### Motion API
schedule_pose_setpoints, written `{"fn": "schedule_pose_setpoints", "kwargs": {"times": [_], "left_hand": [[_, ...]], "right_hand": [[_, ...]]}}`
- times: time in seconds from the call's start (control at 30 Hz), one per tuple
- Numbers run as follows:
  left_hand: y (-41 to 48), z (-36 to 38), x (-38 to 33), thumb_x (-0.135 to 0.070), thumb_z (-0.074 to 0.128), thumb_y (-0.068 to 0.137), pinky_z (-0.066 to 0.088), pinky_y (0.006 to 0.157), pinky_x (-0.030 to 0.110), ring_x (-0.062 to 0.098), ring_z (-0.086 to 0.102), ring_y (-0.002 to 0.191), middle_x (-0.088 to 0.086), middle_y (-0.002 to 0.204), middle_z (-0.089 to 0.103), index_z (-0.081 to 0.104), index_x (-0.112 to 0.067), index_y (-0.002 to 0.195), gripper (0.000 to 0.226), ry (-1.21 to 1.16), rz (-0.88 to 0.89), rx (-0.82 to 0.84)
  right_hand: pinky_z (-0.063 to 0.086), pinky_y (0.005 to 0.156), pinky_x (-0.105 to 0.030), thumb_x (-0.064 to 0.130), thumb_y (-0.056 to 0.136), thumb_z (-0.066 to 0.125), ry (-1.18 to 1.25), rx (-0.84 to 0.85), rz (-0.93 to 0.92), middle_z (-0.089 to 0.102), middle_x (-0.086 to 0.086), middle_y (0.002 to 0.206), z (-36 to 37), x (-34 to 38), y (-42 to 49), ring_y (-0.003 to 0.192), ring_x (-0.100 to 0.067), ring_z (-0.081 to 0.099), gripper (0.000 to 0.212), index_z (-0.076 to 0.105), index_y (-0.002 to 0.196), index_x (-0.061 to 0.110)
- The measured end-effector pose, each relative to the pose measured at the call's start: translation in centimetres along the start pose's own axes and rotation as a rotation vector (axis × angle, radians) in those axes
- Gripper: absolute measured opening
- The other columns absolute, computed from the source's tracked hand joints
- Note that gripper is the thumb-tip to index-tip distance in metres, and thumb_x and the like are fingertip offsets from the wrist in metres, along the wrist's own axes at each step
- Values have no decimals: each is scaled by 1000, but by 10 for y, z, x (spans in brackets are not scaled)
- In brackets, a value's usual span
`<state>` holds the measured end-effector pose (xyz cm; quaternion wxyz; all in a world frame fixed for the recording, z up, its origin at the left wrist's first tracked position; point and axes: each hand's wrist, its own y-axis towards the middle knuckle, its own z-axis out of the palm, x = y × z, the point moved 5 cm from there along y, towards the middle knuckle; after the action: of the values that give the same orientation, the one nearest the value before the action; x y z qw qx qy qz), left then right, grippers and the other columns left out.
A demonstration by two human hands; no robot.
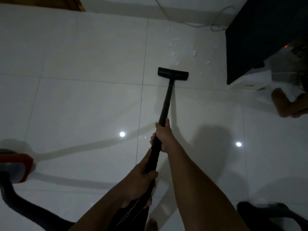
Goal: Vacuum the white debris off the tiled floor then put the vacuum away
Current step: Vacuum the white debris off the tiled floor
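Note:
A black vacuum wand [166,100] runs from my hands up to a flat black floor nozzle [173,73] resting on the white tiled floor [83,97]. Small bits of white debris [183,50] lie scattered just beyond the nozzle. My right hand [164,135] grips the wand higher up. My left hand [141,177] grips it lower down, where the ribbed hose begins. The red and grey vacuum body [15,165] sits at the left edge, and its dark hose [25,207] curves along the bottom left.
A black cabinet [260,40] stands at the upper right with a white box [250,80] beside its base. A thin cable [216,22] runs along the far wall. Brown furniture legs [283,104] sit at the right edge. A dark chair base [270,215] fills the bottom right.

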<state>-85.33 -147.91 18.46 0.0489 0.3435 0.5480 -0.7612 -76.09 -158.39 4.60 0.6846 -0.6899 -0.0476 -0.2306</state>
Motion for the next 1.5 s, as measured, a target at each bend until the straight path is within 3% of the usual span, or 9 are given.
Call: {"fn": "schedule_pose_setpoints", "kwargs": {"times": [0.5,0.6,0.7,0.87,1.03,1.1,1.2,1.3,1.5], "left_hand": [[78,-76,-127,-2,44,99,47,49,20,2,56,47,-5,86,60,11,-59,139,77,-23,62,-109],[102,-93,-154,-3,45,99,48,52,20,0,59,52,10,118,63,13,-61,140,77,-20,51,-128],[129,-112,-177,-4,45,99,50,54,29,8,58,55,13,113,65,10,-60,144,81,3,35,-152],[164,-130,-221,0,42,100,48,50,20,-3,57,49,9,118,61,5,-48,150,79,28,43,-183],[188,-145,-264,-3,45,100,47,58,12,-6,61,85,28,149,33,3,-49,148,78,23,56,-213],[198,-152,-276,-5,48,99,49,61,16,-4,63,69,28,148,36,6,-47,150,78,14,61,-222],[212,-160,-288,-6,49,99,55,76,31,4,67,84,23,137,52,6,-48,150,79,31,53,-233],[228,-165,-302,-4,46,100,53,54,29,9,58,53,2,86,61,6,-53,147,79,13,44,-232],[248,-174,-317,-6,47,100,52,53,27,9,56,51,0,78,60,8,-57,143,78,15,31,-251]], "right_hand": [[55,52,-31,26,107,50,-66,32,-2,47,-8,74,50,148,69,52,-15,52,69,11,156,54],[55,53,-31,26,107,49,-81,45,-4,48,-8,75,60,183,89,54,-16,52,68,12,156,54],[54,54,-31,27,107,49,-90,59,-2,50,-7,77,71,219,112,55,-16,52,67,14,156,55],[54,52,-31,27,106,49,-99,76,8,49,-6,74,79,270,139,51,-15,52,66,15,155,56],[54,50,-29,26,106,49,-82,103,9,47,-7,83,86,315,159,50,-15,51,66,16,154,56],[54,49,-29,26,106,48,-77,115,6,45,-8,84,89,332,165,49,-15,51,67,14,155,56],[55,50,-29,26,107,48,-83,127,4,46,-7,82,92,353,175,50,-15,50,67,13,155,56],[55,53,-31,28,106,49,-95,120,10,46,-7,77,94,374,187,52,-15,51,66,14,155,56],[55,55,-32,29,106,49,-98,115,7,49,-9,80,100,395,204,54,-17,52,66,14,155,57]]}}
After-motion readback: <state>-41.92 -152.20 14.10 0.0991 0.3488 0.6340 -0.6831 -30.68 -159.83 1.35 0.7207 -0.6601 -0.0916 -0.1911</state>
